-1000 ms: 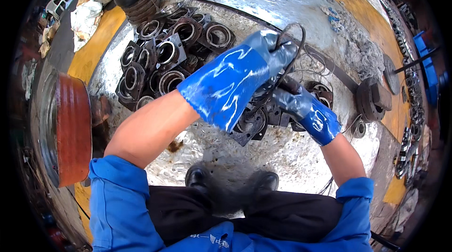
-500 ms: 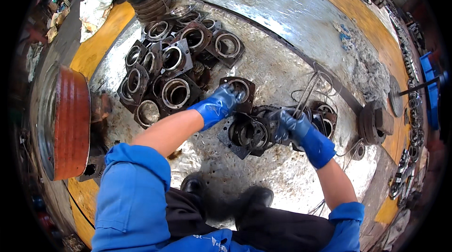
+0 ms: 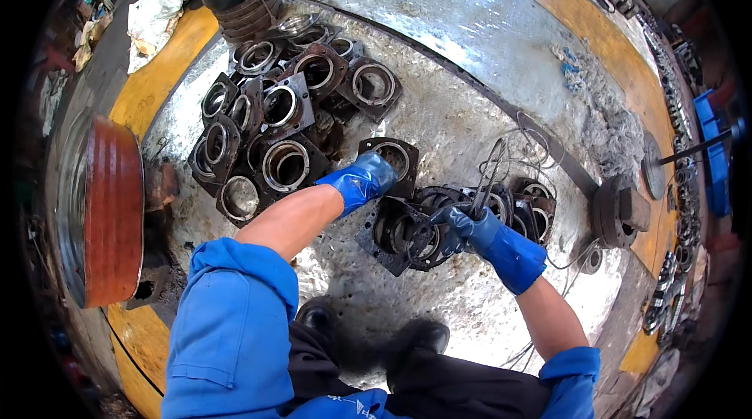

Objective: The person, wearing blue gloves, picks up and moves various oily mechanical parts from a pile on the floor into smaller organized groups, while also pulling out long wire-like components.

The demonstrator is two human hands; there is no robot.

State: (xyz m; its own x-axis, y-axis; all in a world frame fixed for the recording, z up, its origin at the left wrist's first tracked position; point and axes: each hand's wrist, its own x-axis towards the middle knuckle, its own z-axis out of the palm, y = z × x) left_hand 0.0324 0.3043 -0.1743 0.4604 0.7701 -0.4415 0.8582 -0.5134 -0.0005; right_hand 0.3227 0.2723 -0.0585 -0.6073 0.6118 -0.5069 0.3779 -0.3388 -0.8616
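My left hand (image 3: 371, 175), in a blue rubber glove, is closed on the near-left edge of a dark square metal flange (image 3: 406, 154) with a round hole; its fingertips are partly hidden. My right hand (image 3: 479, 229), gloved alike, is closed around a bundle of thin metal wire (image 3: 492, 176) that stands up from the fist and loops off to the right. Beneath and beside the right hand lies a row of similar dark, greasy flanges (image 3: 386, 232). Left of my left hand, many more flanges (image 3: 287, 166) are heaped together, their bores ringed in bright metal.
A large rusty red drum-like ring (image 3: 116, 211) stands at the left. Behind the heap is a stack of dark rings (image 3: 249, 10) with blue plastic on top. Heavy round metal pieces (image 3: 615, 211) sit at the right, near grey fluffy waste (image 3: 611, 121). A metal strip (image 3: 470, 84) crosses the floor.
My left hand has shifted from over the flange's hole to its near-left edge. My right hand has come slightly nearer and its fingers have closed in; the wire stands more upright.
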